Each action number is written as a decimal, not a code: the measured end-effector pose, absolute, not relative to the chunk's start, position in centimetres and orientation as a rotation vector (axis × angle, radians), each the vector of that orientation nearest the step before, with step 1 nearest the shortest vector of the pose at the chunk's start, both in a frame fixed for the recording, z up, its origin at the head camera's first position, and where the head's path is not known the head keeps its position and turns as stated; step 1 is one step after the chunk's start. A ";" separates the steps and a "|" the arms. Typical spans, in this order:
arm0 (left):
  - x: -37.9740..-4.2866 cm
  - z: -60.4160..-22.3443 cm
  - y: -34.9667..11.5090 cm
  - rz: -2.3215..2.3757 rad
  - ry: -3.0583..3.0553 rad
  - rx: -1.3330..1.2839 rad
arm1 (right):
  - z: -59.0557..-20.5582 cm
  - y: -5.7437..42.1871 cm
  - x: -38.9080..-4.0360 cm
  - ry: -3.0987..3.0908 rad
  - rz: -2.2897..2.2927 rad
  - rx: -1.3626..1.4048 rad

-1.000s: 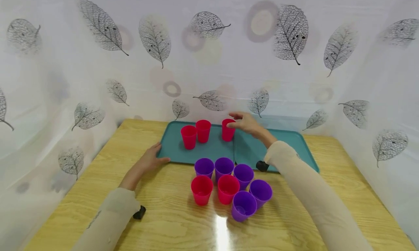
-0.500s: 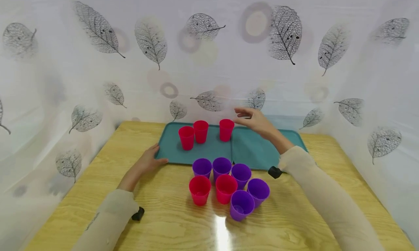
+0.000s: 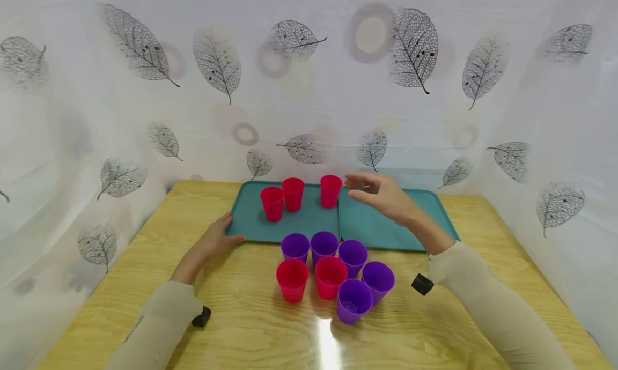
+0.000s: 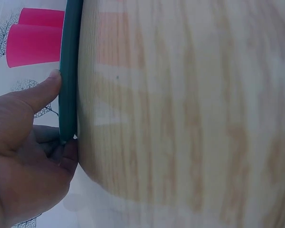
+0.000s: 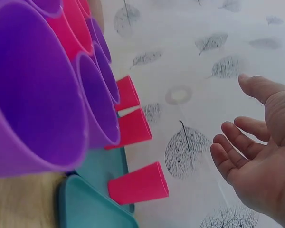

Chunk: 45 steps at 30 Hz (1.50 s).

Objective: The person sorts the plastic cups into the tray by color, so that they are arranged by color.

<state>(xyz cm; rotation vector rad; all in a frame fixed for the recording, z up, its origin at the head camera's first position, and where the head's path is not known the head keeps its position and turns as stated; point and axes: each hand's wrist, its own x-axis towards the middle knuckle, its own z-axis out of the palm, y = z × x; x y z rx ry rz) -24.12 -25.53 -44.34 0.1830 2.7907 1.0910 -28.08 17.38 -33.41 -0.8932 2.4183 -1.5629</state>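
My left hand (image 3: 216,240) holds the near left corner of the left teal tray (image 3: 248,214), with thumb and fingers on either side of that corner. In the left wrist view the thumb presses the tray edge (image 4: 70,66) while the fingertips curl at its side. Three red cups stand upright on this tray: a front one (image 3: 272,205), one (image 3: 293,195) right behind it, and a third (image 3: 330,192) apart near the right edge. My right hand (image 3: 383,195) hovers above the right teal tray (image 3: 386,228), relaxed and holding nothing, right of the third cup.
In front of the trays, two red cups (image 3: 292,281) and several purple cups (image 3: 354,303) stand upright in a cluster on the wooden table (image 3: 251,316). A leaf-patterned curtain (image 3: 309,107) surrounds the back and sides.
My right hand has drawn away from the third red cup, moving right and back toward me, leaving it standing on the tray. The left hand stays at the tray corner.
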 end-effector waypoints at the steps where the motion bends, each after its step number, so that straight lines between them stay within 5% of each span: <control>1: -24.1 -44.3 -25.5 1.095 2.788 0.184 | -33.4 17.4 -27.5 2.407 -1.561 -0.900; 13: -24.0 -44.1 -25.6 1.075 2.782 0.196 | -33.7 17.3 -22.6 2.380 -1.490 -1.020; 45: -24.0 -44.1 -25.6 1.055 2.774 0.187 | -35.7 13.9 -16.2 2.325 -1.479 -1.182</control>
